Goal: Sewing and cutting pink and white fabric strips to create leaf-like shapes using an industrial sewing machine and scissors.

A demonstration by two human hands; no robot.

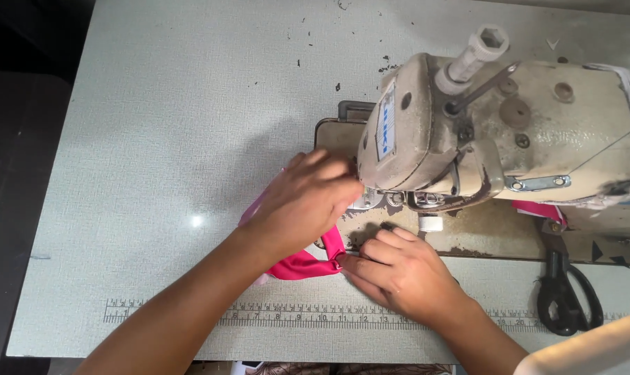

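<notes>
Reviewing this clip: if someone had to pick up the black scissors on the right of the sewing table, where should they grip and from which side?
Probably by the looped handles of the black scissors, coming from the near table edge. The loops point toward the person and lie flat and uncovered; the blades point away toward the sewing machine.

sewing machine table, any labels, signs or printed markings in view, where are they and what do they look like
Label plate: on the end face of the sewing machine head, upright rectangle, pale with blue print.
Ruler strip: along the near edge of the table, long band of dark tick marks and numerals; the right hand covers part of it.
</notes>
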